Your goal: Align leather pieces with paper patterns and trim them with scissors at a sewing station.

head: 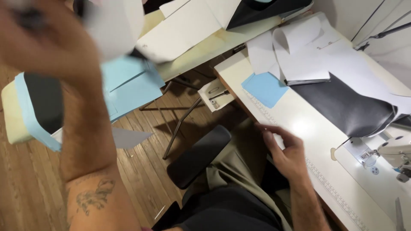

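Two hands, left hand [40, 36] blurred gripping white sheet [115, 25], right hand [284, 147] fingers loosely spread.

A light blue fabric square [265, 88] lies on the white tabletop [299, 124], just left of a dark sheet of leather-like material [346, 107]. White paper pattern pieces [299, 55] overlap that sheet at the far side. At the right edge stands a white sewing machine [396, 154]. Below, a black stool seat [199, 156] stands on the wooden floor [30, 184].
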